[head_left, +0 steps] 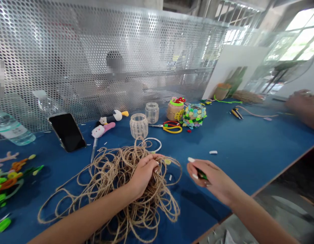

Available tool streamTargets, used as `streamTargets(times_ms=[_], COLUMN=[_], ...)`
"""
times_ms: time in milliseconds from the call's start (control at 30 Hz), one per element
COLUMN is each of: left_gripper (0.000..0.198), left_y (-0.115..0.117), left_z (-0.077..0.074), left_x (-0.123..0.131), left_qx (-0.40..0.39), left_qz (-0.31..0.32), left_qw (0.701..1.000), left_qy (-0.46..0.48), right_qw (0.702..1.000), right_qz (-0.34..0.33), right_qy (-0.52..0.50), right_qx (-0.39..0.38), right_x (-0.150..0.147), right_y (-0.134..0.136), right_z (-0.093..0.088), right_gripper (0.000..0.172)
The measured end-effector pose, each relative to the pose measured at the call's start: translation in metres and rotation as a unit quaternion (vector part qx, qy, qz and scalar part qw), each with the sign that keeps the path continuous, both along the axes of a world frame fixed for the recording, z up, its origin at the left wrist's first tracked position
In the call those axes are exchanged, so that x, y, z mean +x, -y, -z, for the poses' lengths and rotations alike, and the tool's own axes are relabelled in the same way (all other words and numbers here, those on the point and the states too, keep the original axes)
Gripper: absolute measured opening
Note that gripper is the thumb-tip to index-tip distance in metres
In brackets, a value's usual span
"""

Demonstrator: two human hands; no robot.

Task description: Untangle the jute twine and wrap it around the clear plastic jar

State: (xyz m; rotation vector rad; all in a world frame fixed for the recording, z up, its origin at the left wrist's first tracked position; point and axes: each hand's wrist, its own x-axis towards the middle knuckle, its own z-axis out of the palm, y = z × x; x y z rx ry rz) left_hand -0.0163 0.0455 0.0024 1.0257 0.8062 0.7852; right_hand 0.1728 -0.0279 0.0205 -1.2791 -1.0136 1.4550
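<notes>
My left hand [143, 174] is closed around strands of a loose heap of jute twine [113, 189] that spreads over the blue table [238, 149]. My right hand [207, 178] hovers to its right, pinching a small dark green piece [201, 174] between the fingers. Beyond the twine stand a ribbed glass jar [139, 126], a white ring [154, 144] and a smaller glass jar [152, 113]. Yellow-handled scissors [170, 127] lie near a twine-wrapped jar [175, 112] and a jar covered in colourful felt pieces [194, 116].
A phone [67, 132], a water bottle [12, 128] and plush-topped pens [103, 127] lie at the left, beside colourful pipe-cleaner craft pieces [9, 179]. Another person's hand [300, 101] rests at the far right. A perforated metal screen [45, 61] runs behind the table, whose front edge drops away at lower right.
</notes>
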Motion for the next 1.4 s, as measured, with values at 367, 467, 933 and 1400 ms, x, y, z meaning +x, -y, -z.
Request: streamTargets(times_ms=[367,467,933,1400], left_gripper=[0.027,0.03,0.043,0.051], left_y=[0.004,0.003,0.04,0.047], left_z=[-0.002,-0.005,-0.016,0.003], left_x=[-0.001,-0.012,-0.113,-0.141], left_qx=[0.03,0.062,0.425,0.402], left_qz=[0.007,-0.016,0.143,0.149], left_qw=[0.999,0.994,0.654,0.6], left_qy=[-0.02,-0.086,-0.609,-0.675], right_qw=[0.999,0.997,0.876,0.816], right_qz=[0.015,-0.03,-0.147,-0.065], right_qy=[-0.022,-0.049,0.439,0.535], right_qx=[-0.019,-0.045,0.134,0.208], right_x=[-0.04,-0.031,-0.008,-0.064], right_y=[-0.018,-0.009,-0.048,-0.113], right_z=[0.006,0.005,0.001,0.036], right_gripper=[0.026,0.026,0.03,0.032])
